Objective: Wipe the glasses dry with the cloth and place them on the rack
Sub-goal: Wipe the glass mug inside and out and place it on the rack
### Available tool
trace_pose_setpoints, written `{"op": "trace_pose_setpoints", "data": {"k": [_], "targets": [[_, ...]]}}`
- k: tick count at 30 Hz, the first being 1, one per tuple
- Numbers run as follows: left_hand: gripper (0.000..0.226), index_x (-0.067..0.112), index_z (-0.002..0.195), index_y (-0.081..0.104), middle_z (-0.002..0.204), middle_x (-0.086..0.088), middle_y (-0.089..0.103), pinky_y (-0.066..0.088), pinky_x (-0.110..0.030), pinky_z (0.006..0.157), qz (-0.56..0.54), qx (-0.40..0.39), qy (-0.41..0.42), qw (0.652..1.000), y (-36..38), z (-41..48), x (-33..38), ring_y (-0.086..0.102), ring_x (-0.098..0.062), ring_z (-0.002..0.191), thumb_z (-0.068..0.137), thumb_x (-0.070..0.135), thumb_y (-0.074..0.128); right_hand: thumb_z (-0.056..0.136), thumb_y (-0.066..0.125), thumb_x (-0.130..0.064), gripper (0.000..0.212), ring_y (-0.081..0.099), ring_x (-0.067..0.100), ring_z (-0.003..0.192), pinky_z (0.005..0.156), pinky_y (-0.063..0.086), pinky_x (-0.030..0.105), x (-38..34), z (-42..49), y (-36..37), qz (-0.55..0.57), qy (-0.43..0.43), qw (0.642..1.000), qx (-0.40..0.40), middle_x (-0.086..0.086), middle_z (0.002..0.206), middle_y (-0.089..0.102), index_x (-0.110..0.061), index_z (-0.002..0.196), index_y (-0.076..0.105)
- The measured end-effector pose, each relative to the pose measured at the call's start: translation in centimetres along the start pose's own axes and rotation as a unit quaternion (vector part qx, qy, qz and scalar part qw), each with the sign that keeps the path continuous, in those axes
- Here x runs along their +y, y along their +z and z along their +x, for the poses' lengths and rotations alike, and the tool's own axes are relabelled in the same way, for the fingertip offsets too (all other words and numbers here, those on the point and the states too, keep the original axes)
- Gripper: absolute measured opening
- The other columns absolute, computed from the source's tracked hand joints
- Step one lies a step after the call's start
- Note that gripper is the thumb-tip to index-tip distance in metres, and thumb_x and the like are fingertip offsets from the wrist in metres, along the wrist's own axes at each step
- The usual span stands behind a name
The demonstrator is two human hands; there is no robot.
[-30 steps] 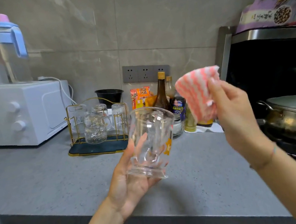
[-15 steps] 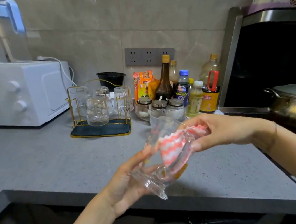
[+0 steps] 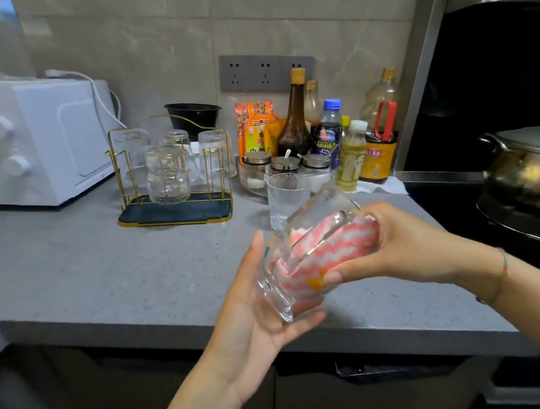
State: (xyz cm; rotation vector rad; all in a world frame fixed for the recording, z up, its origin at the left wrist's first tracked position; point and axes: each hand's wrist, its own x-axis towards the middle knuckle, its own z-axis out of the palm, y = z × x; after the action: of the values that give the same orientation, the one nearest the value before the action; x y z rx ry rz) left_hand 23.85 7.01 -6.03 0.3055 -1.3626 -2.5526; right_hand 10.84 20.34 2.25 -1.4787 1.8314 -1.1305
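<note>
My left hand [image 3: 252, 313] cradles a clear footed glass [image 3: 322, 221] tilted on its side above the counter's front edge, mouth toward the right. My right hand [image 3: 401, 245] pushes a pink-and-white zigzag cloth [image 3: 333, 254] into the glass, fingers curled on the cloth at the rim. Behind them a ribbed tumbler [image 3: 283, 199] stands upright on the counter. The gold wire rack [image 3: 169, 183] with a dark tray holds several glasses upside down at the back.
A white microwave [image 3: 23, 140] stands at the left. Bottles, spice jars and packets [image 3: 322, 142] crowd the back wall right of the rack. A lidded steel pot [image 3: 538, 165] sits on the stove at the right. The grey counter [image 3: 82, 273] ends at a front edge.
The cloth went from held up in the air to stuffed deep inside the glass. The glass tipped further onto its side and the view dropped lower.
</note>
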Motion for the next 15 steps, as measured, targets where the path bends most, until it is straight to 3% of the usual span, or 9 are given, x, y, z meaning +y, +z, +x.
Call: {"op": "trace_pose_setpoints", "data": {"k": [3, 6, 9, 11, 15], "targets": [[0.060, 0.019, 0.110, 0.071, 0.090, -0.007, 0.075, 0.054, -0.029, 0.057, 0.037, 0.067, 0.034, 0.996, 0.8, -0.1, -1.7, 0.068, -0.016, 0.070, 0.076, 0.062, 0.048, 0.072, 0.076, 0.003, 0.025, 0.072, 0.011, 0.085, 0.077, 0.053, 0.017, 0.5, -0.1, 0.9, -0.007, 0.016, 1.000, -0.017, 0.000, 0.090, 0.076, -0.009, 0.093, 0.073], [0.055, 0.019, 0.107, 0.071, 0.090, -0.006, 0.076, 0.051, -0.025, 0.052, 0.031, 0.116, 0.064, 0.991, 0.8, -0.1, -2.6, 0.071, -0.015, 0.070, 0.088, 0.059, 0.037, 0.074, 0.076, 0.002, 0.033, 0.071, 0.015, 0.096, 0.084, 0.052, 0.020, 0.9, -0.9, 1.8, -0.003, 0.019, 1.000, -0.022, 0.002, 0.101, 0.075, -0.006, 0.105, 0.070], [0.053, 0.020, 0.109, 0.068, 0.089, -0.003, 0.077, 0.050, -0.021, 0.046, 0.043, 0.158, 0.129, 0.978, 0.7, 0.0, -2.5, 0.072, -0.014, 0.070, 0.093, 0.055, 0.032, 0.076, 0.077, -0.003, 0.046, 0.065, 0.008, 0.109, 0.094, 0.047, 0.018, 1.6, -1.7, 3.2, -0.043, 0.018, 0.999, -0.026, -0.005, 0.116, 0.070, -0.009, 0.120, 0.064], [0.059, 0.020, 0.117, 0.064, 0.097, -0.004, 0.076, 0.049, -0.020, 0.043, 0.052, 0.178, 0.160, 0.969, 0.5, 0.1, -2.5, 0.072, -0.014, 0.073, 0.087, 0.061, 0.034, 0.076, 0.078, -0.005, 0.048, 0.063, 0.003, 0.110, 0.095, 0.045, 0.015, 1.8, -1.9, 3.8, -0.055, 0.018, 0.998, -0.013, -0.008, 0.119, 0.069, -0.011, 0.121, 0.063], [0.090, 0.014, 0.137, 0.050, 0.132, -0.004, 0.059, 0.051, -0.017, 0.050, 0.094, 0.212, 0.237, 0.943, -0.3, 0.4, -3.2, 0.064, -0.020, 0.109, 0.071, 0.075, 0.048, 0.074, 0.077, 0.005, 0.050, 0.063, -0.002, 0.108, 0.090, 0.043, 0.007, 1.5, -2.6, 3.6, 0.008, 0.033, 0.999, -0.041, -0.016, 0.113, 0.070, -0.018, 0.116, 0.064]]}}
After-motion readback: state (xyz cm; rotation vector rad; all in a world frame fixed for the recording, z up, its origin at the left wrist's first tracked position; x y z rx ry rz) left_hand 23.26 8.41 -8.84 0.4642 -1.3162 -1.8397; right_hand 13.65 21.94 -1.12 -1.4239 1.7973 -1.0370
